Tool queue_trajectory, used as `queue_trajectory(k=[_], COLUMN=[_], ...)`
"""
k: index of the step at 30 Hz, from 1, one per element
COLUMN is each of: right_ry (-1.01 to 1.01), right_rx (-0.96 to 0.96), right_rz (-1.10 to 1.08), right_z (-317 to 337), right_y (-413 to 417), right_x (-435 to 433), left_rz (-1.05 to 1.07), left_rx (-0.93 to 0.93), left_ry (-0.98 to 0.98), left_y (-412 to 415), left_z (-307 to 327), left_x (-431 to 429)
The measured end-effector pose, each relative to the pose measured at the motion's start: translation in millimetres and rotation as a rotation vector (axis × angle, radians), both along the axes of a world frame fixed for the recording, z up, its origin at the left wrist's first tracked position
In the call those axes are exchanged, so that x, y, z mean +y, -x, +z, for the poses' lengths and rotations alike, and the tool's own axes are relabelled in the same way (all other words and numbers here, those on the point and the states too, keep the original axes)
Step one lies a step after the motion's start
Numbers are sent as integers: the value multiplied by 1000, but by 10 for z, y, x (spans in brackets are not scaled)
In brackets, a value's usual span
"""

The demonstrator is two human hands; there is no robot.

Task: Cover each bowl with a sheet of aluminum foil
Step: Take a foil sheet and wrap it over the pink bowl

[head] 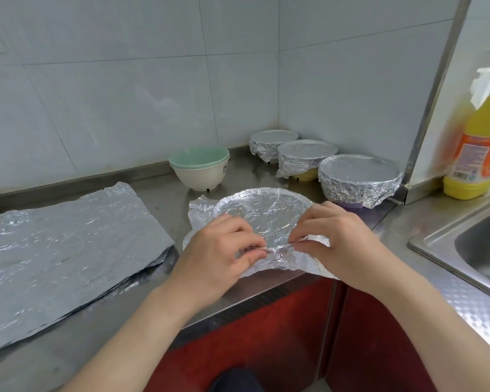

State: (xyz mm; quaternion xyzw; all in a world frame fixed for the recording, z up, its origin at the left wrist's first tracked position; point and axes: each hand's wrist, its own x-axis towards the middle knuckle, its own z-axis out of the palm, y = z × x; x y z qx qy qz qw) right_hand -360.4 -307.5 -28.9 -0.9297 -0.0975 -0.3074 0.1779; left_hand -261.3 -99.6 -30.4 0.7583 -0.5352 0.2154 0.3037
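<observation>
at the near lip of the stainless steel counter, just above the red cabinet front, the left hand and the right hand meet almost fingertip to fingertip. each has its fingers curled narrow, pinching the near edge of the crinkled aluminium foil sheet. that sheet lies stretched over a round bowl hidden beneath it; a circular rim presses through just beyond the fingertips. loose foil flares out left of the left fingers and hangs under the right palm, over the counter's edge.

left of the left hand, a flat stack of spare foil sheets spreads wide, with a bare strip of steel between it and the wrapped bowl. right of the right hand, past the counter corner, sits the steel sink.

beyond the left fingers, a pale green bowl nests uncovered in a white ribbed bowl. beyond the right fingers, a row of three foil-covered bowls runs into the tiled corner, the nearest just beside the sheet's far right edge. a yellow detergent bottle stands behind the sink.
</observation>
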Motion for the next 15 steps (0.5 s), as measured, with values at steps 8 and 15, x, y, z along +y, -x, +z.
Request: queue_trajectory(k=[8, 15], right_ry=[57, -32], right_rx=[-61, -38], right_rz=[9, 20], right_z=[-15, -53], right_y=[-29, -19], right_x=[-36, 8], left_rz=[3, 14], left_rx=[-62, 42], left_ry=[34, 86], left_y=[33, -30], left_z=[-18, -26], left_x=[-33, 196])
